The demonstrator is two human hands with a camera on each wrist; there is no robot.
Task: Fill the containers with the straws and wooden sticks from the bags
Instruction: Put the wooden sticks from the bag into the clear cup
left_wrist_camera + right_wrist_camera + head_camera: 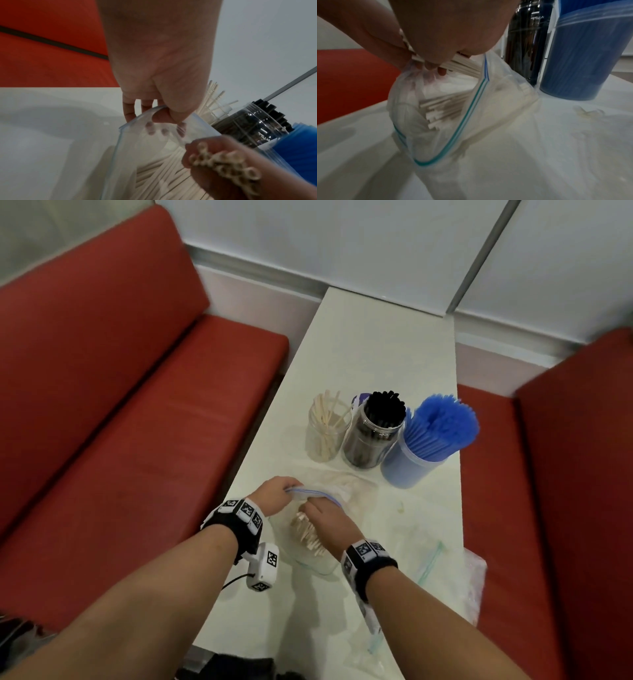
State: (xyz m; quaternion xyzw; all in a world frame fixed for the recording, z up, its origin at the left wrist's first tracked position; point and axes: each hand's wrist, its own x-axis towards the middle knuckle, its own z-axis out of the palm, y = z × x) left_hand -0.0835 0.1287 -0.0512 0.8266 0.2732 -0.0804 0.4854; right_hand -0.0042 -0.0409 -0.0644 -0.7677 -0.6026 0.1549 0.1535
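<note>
Right hand (329, 517) is wrapped around a bundle of pale paper straws (306, 534), fist at the mouth of the zip bag (471, 108); the straws' open ends point back toward the wrist. More straws lie inside the bag below the grip. Left hand (274, 494) pinches the bag's zip rim, just left of the right fist, holding the mouth open. Empty bags (445, 573) lie right of the grip on the white table (376, 344). Beyond the grip, three containers in a row: jar of wooden sticks (327, 429), jar of black straws (375, 433), tub of blue straws (424, 446). No legible writing; wristbands (245, 513) carry square marker codes only.
</note>
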